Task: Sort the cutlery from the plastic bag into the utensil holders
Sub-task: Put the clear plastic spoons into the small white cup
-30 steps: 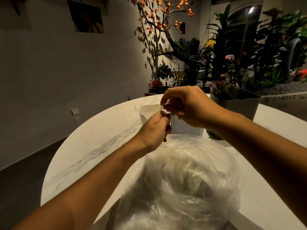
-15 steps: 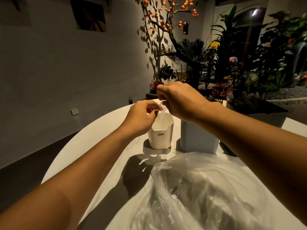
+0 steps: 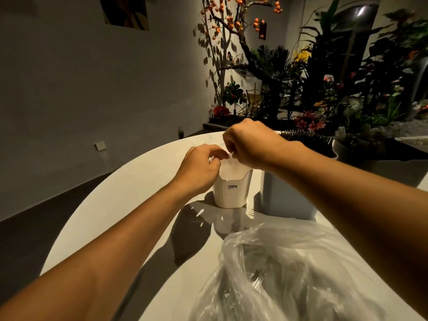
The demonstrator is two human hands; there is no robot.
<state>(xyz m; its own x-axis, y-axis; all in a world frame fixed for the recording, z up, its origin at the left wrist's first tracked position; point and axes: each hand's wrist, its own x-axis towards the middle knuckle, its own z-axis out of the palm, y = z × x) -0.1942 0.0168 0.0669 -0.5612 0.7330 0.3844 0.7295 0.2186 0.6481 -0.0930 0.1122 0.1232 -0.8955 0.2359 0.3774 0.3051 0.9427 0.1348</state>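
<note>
1. Table (image 3: 129, 195): one round white top carries every item listed below.
2. Holders: two, side by side near the far edge. The white holder (image 3: 231, 193) carries dark lettering on its front. The grey holder (image 3: 284, 200) stands just beside it on the right.
3. Plastic bag (image 3: 284, 274): one, clear and crumpled, lying at the near edge. Its contents are too blurred to count.
4. Left hand (image 3: 199, 167): one, above the white holder's rim, fingers curled, fingertips pinching a small clear piece (image 3: 230, 156).
5. Right hand (image 3: 250, 144): one, fingers curled, pinching the same clear piece from the opposite side. What kind of piece it is cannot be told.
6. Clear piece: one, held between both hands directly over the white holder's opening.
7. Planter (image 3: 379, 165): one grey box of small plants at the far right edge.
</note>
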